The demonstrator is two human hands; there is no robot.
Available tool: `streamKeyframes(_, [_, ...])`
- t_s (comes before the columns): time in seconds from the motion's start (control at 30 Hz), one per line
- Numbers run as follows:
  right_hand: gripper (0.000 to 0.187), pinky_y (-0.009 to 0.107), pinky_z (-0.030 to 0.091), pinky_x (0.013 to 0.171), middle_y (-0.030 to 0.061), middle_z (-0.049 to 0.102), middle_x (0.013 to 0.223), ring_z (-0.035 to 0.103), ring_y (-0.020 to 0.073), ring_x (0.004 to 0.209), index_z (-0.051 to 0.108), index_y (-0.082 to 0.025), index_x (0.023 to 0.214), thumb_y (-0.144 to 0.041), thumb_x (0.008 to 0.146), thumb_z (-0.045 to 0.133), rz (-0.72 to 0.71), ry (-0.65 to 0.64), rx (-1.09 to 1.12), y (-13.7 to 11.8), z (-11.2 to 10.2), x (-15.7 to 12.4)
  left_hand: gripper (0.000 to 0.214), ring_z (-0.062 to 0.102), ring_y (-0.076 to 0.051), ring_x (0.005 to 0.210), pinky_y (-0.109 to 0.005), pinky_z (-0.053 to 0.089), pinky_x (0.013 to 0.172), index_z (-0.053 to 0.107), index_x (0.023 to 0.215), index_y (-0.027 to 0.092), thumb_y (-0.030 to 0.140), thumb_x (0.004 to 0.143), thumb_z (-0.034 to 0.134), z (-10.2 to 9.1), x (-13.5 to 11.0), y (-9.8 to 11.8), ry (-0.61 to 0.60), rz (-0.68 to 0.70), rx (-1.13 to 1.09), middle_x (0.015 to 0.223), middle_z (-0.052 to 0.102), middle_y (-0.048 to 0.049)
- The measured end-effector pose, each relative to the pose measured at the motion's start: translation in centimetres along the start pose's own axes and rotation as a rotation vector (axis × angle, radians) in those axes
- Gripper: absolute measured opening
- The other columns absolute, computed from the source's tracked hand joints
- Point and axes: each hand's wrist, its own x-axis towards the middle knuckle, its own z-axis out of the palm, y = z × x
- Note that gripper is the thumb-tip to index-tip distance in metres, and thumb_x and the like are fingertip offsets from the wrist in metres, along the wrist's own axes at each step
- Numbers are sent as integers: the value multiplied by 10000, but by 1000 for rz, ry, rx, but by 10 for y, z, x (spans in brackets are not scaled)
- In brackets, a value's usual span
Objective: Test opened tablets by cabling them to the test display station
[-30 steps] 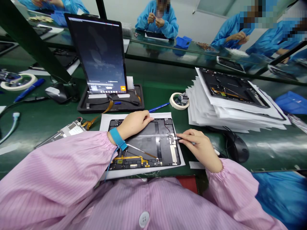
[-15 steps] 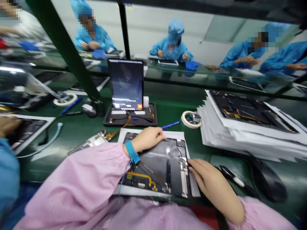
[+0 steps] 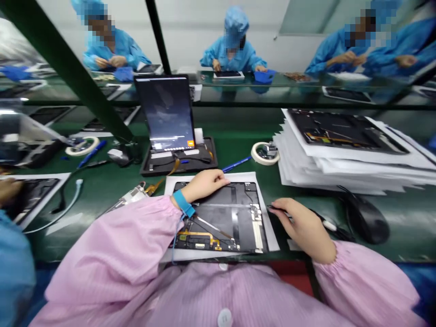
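An opened tablet (image 3: 218, 215) lies flat on white paper in front of me, its dark inside, orange flex cable and connectors showing. My left hand (image 3: 206, 185), with a blue wrist strap (image 3: 183, 203) and cord, rests over the tablet's upper edge. Its fingers are curled together, and their tips are hidden. To the right of the tablet, apart from it, my right hand (image 3: 303, 225) is closed in a pinch. A small dark tip (image 3: 270, 207) pokes out from its fingertips; its kind cannot be made out.
Behind the tablet, a lit screen (image 3: 166, 113) stands in a black tray (image 3: 177, 169). A blue pen (image 3: 236, 164) and tape roll (image 3: 265, 153) lie nearby. On the right are stacked papers (image 3: 299, 170) bearing another opened tablet and a black mouse (image 3: 369, 218). A co-worker's sleeve (image 3: 15, 254) is at left.
My right hand has drawn away from the tablet's right edge, a dark tip now showing at its fingers. My left hand stays on the tablet. The whole view has shifted slightly.
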Motion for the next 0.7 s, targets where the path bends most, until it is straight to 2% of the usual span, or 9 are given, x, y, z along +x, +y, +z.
streamKeyframes(0.17, [212,360,442,770,55,653,840,539,192,799,628,-159,1069,-195,970,445,-152,-64,-120,-5,-6,1,351,500,-140,625,-239,328,566,593,736,172,491,845,494,-1,-1,0,-29,-1,29,668,577,7])
streamKeyframes(0.3, [210,453,330,973,19,654,795,513,189,846,661,-201,1040,-197,965,465,-157,-69,-163,-9,-8,3,369,487,-136,611,-239,311,554,580,726,175,511,845,487,-1,-2,1,-23,6,40,657,562,11])
streamKeyframes(0.37, [208,470,279,1024,11,654,793,514,187,866,665,-208,1035,-199,963,470,-147,-71,-171,-11,-7,3,369,485,-135,609,-239,307,552,579,726,176,512,847,485,-1,-2,1,-20,4,41,655,560,12])
streamKeyframes(0.7, [177,452,293,1034,22,642,797,538,181,856,639,-181,958,-194,951,463,-151,-50,-171,-12,5,6,299,519,-150,641,-252,334,573,599,742,177,443,842,507,2,-1,3,3,-36,48,692,597,-2])
